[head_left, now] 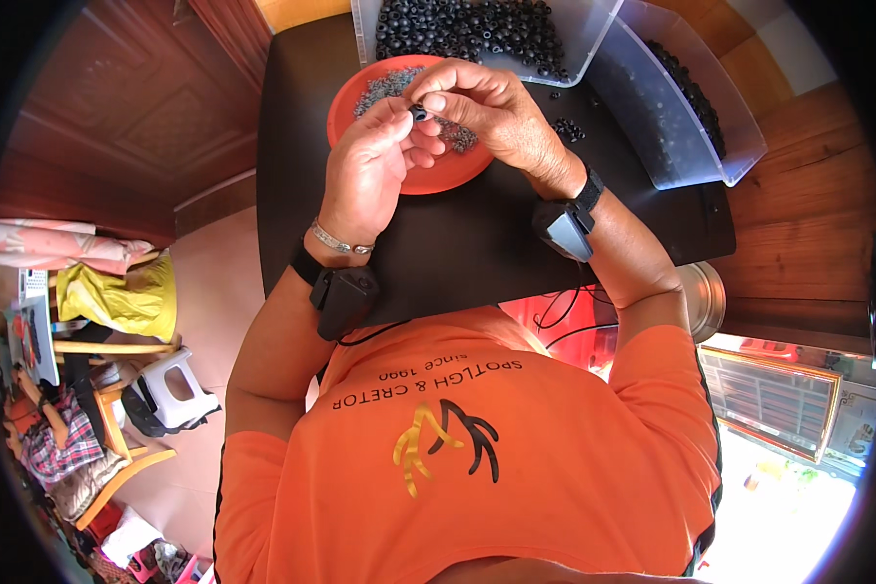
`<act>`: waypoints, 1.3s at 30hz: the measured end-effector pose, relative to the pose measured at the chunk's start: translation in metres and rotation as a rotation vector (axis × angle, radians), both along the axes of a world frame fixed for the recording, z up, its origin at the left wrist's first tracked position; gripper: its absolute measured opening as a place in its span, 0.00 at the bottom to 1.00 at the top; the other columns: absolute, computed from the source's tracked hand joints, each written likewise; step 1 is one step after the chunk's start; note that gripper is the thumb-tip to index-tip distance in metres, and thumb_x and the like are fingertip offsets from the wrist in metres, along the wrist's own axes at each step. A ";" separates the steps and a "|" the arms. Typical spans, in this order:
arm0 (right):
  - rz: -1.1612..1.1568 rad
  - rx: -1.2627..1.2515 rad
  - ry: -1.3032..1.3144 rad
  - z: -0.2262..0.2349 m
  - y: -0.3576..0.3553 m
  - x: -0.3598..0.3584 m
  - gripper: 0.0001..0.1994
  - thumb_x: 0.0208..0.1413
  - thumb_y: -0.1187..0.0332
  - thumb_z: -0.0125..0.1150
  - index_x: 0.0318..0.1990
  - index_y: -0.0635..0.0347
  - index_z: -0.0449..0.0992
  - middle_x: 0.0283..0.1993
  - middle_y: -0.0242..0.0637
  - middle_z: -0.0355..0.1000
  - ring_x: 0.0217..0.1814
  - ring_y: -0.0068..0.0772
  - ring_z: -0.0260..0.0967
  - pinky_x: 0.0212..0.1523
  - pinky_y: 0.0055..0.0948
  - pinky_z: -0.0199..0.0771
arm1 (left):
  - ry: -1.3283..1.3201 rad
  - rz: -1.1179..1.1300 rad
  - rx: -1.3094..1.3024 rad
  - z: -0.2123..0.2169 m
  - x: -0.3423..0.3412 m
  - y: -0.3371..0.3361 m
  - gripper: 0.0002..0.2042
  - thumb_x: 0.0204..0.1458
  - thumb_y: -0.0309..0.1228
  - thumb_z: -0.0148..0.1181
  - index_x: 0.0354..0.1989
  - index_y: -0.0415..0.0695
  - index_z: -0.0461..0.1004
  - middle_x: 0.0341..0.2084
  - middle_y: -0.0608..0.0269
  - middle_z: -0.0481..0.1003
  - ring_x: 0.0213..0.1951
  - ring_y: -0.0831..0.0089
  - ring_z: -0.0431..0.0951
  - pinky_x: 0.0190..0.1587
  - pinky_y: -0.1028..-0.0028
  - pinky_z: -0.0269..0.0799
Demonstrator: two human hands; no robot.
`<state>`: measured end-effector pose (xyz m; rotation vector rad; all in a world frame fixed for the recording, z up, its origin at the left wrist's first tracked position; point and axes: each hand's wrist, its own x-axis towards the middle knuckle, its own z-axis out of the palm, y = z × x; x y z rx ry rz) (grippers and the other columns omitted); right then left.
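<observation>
Over a round orange-red plate [448,181], my two hands meet around a small black ring-shaped part [419,113]. My left hand [368,161], palm turned up, grips the part between thumb and fingers, with its other fingers curled. From the right, my right hand [489,105] pinches thumb and forefinger together just above that part. Whatever is between those fingertips is too small and hidden to make out. Many tiny grey metal-looking pieces [389,88] lie on the plate, partly covered by my hands.
Behind the plate, a clear plastic bin [586,60] holds many black parts [467,29]. Another clear bin [652,131] with black parts stands on the right. A few loose black parts [567,129] lie between them on the dark table [438,263]. A white stool [173,391] stands on the floor at left.
</observation>
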<state>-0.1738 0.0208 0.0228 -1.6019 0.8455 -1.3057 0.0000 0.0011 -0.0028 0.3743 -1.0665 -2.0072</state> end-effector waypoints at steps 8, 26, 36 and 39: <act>-0.076 -0.036 -0.010 0.004 0.010 0.006 0.06 0.55 0.77 0.57 0.40 0.62 0.76 0.37 0.30 0.72 0.36 0.18 0.69 0.38 0.18 0.71 | -0.023 0.018 -0.021 0.002 -0.001 -0.001 0.09 0.57 0.32 0.47 0.40 0.40 0.69 0.32 0.61 0.74 0.35 0.71 0.74 0.38 0.75 0.66; -0.722 0.031 1.268 0.026 -0.007 -0.133 0.10 0.48 0.60 0.57 0.31 0.55 0.78 0.30 0.41 0.75 0.35 0.46 0.72 0.37 0.40 0.71 | 0.000 0.036 0.070 0.001 0.004 -0.004 0.10 0.58 0.33 0.47 0.40 0.42 0.71 0.34 0.62 0.73 0.35 0.70 0.74 0.39 0.73 0.65; -0.813 0.210 1.492 -0.014 -0.026 -0.142 0.10 0.42 0.64 0.61 0.30 0.58 0.79 0.33 0.46 0.76 0.39 0.51 0.73 0.40 0.42 0.74 | -0.015 0.040 0.079 0.002 0.004 -0.003 0.09 0.57 0.33 0.47 0.39 0.42 0.71 0.33 0.62 0.73 0.35 0.69 0.74 0.39 0.73 0.66; -0.633 0.247 1.287 -0.008 -0.025 -0.145 0.11 0.40 0.63 0.62 0.29 0.62 0.78 0.31 0.47 0.75 0.35 0.49 0.73 0.37 0.39 0.74 | -0.002 0.026 0.085 0.003 0.004 -0.001 0.09 0.58 0.33 0.47 0.39 0.42 0.71 0.33 0.62 0.74 0.35 0.69 0.74 0.39 0.73 0.66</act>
